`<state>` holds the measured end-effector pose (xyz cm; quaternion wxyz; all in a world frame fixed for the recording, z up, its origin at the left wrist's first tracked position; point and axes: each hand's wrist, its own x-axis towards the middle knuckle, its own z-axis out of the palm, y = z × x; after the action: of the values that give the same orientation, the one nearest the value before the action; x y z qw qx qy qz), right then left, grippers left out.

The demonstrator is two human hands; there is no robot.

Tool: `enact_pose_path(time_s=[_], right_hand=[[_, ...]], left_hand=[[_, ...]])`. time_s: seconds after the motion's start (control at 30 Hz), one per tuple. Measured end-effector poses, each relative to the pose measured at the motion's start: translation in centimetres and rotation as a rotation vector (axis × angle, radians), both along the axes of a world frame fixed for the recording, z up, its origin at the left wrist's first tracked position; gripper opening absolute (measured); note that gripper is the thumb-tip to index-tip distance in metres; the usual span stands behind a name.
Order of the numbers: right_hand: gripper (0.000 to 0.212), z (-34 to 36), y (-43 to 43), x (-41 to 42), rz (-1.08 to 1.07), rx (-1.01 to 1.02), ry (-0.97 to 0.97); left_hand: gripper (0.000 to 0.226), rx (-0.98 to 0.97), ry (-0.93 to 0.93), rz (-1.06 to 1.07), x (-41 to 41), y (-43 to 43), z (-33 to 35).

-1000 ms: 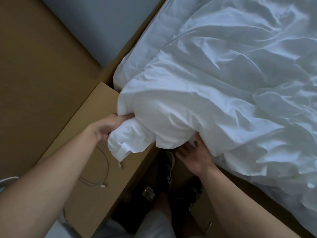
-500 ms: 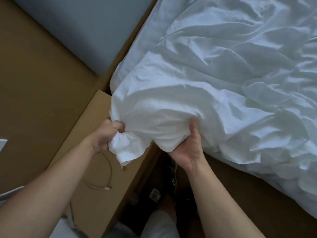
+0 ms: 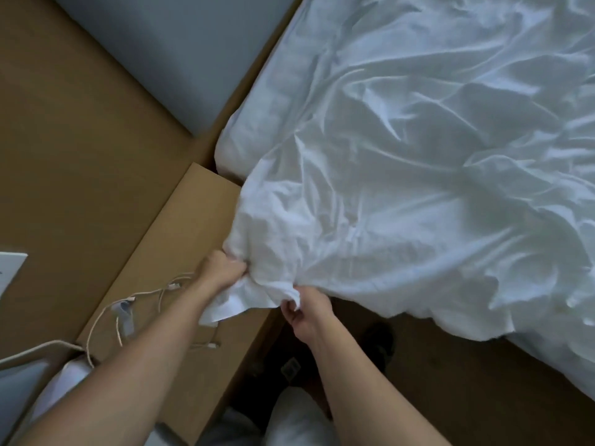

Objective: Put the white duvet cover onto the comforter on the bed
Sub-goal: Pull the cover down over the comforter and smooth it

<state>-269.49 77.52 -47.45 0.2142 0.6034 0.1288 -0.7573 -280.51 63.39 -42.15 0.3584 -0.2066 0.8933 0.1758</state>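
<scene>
From the head view, the white duvet cover (image 3: 402, 220) lies rumpled across the bed (image 3: 254, 123), with its near corner drawn off the mattress edge and over the bedside counter (image 3: 180, 226). The left hand (image 3: 222, 268) grips that corner in a closed fist, a loose flap of white cloth hanging below its wrist. The right hand (image 3: 306, 312) sits just beside it, fingers curled and pinching the hem of the cover from below. A second ago the right hand lay spread, palm up, under a fat bundle of fabric. Half a second ago it was clutching the bundle's underside. Now it has dropped to the edge itself, close to the left hand, and the bundle has flattened out. The left hand has kept its hold on the corner throughout. This looks like a corner being seated and the cover's edge being tugged straight around it. The comforter cannot be told apart from the cover here, so it is unclear how fully it is enclosed. White cables (image 3: 128, 304) lie loose on the counter by the left forearm.
</scene>
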Motion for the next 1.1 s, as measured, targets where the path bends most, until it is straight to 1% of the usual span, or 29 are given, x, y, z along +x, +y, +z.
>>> enact_pose_path(time_s=[0.07,0.1,0.13,0.17,0.2,0.23,0.27,0.3,0.33,0.37,0.4,0.43,0.47,0.5,0.53,0.57,0.6,0.63,0.67,0.73,0.77,0.83,0.9,1.0,1.03,1.07,1.1], right_hand=[[0.026,0.3,0.3,0.0,-0.028,-0.035,0.017],[0.028,0.5,0.3,0.1,-0.024,-0.055,0.014],[0.029,0.6,0.2,0.0,0.002,-0.067,0.008],[0.03,0.9,0.4,-0.3,0.055,-0.062,0.003],[0.028,1.4,0.8,-0.6,0.182,-0.038,0.023],[0.025,2.1,1.5,-1.0,0.42,-0.012,0.087],[0.025,2.8,2.5,-1.5,0.724,0.01,0.17],[0.034,3.7,3.8,-2.4,1.024,0.044,0.257],[0.047,4.2,5.1,-3.4,1.253,0.148,0.346],[0.058,4.4,6.3,-4.7,1.361,0.364,0.427],[0.062,4.2,7.3,-6.2,1.375,0.693,0.488],[0.063,3.8,7.9,-7.6,1.335,1.085,0.516],[0.07,3.3,8.3,-8.7,1.375,1.408,0.491],[0.077,2.6,8.2,-9.4,1.51,1.573,0.43],[0.078,1.5,8.0,-9.5,1.703,1.589,0.374],[0.069,0.1,7.8,-9.0,1.878,1.561,0.363],[0.057,-1.3,7.8,-8.3,1.982,1.543,0.429],[0.047,-2.4,8.0,-7.8,2.011,1.539,0.526],[0.043,-2.9,8.5,-7.8,1.947,1.551,0.626],[0.044,-3.2,9.9,-8.5,1.691,1.593,0.777],[0.045,-3.0,10.6,-9.1,1.608,1.644,0.865],[0.046,-2.5,12.3,-9.8,1.618,1.789,0.951],[0.049,-2.4,13.8,-9.8,1.664,1.874,0.887],[0.055,-2.6,15.2,-9.6,1.627,1.911,0.699],[0.056,-2.9,15.4,-9.7,1.605,1.902,0.64],[0.056,-3.2,15.7,-9.7,1.573,1.87,0.572],[0.056,-3.6,15.9,-9.8,1.534,1.819,0.483]], left_hand=[[0.076,0.467,-0.105,0.296,-0.3,-0.5,0.3],[0.082,0.648,-0.143,0.362,-0.2,-0.8,0.4],[0.081,0.734,-0.15,0.379,-0.1,-0.7,0.3],[0.076,0.735,-0.105,0.373,0.0,-0.6,0.2],[0.066,0.654,-0.02,0.35,-0.1,-0.6,-0.2],[0.056,0.539,0.074,0.306,-0.3,-1.0,-0.8],[0.047,0.401,0.145,0.224,-0.5,-1.8,-1.4],[0.043,0.254,0.185,0.114,-0.9,-2.7,-1.8],[0.042,0.121,0.181,-0.022,-1.3,-3.3,-2.1],[0.042,0.027,0.155,-0.153,-1.8,-3.7,-2.2],[0.042,-0.035,0.126,-0.255,-2.4,-3.7,-2.4],[0.04,-0.065,0.108,-0.319,-2.9,-3.3,-2.4],[0.037,-0.074,0.101,-0.341,-3.4,-2.9,-2.5],[0.035,-0.07,0.111,-0.327,-3.8,-2.5,-2.6],[0.035,-0.062,0.127,-0.288,-4.2,-2.3,-2.9],[0.036,-0.056,0.137,-0.25,-4.4,-2.2,-3.1],[0.037,-0.052,0.143,-0.237,-4.5,-2.3,-3.5],[0.037,-0.055,0.143,-0.242,-4.4,-2.4,-3.8],[0.037,-0.064,0.139,-0.252,-4.4,-2.5,-4.0],[0.037,-0.084,0.107,-0.27,-4.8,-2.8,-4.2],[0.035,-0.092,0.069,-0.285,-5.1,-3.0,-4.2],[0.025,-0.127,-0.002,-0.328,-5.7,-2.9,-4.2],[0.021,-0.152,-0.042,-0.373,-5.9,-2.3,-4.3],[0.014,-0.168,-0.01,-0.386,-6.0,-1.0,-4.6],[0.014,-0.174,-0.003,-0.364,-6.1,-0.9,-4.5],[0.018,-0.142,-0.015,-0.298,-6.2,-1.0,-4.3],[0.026,-0.042,-0.065,-0.163,-6.3,-1.2,-4.2]])
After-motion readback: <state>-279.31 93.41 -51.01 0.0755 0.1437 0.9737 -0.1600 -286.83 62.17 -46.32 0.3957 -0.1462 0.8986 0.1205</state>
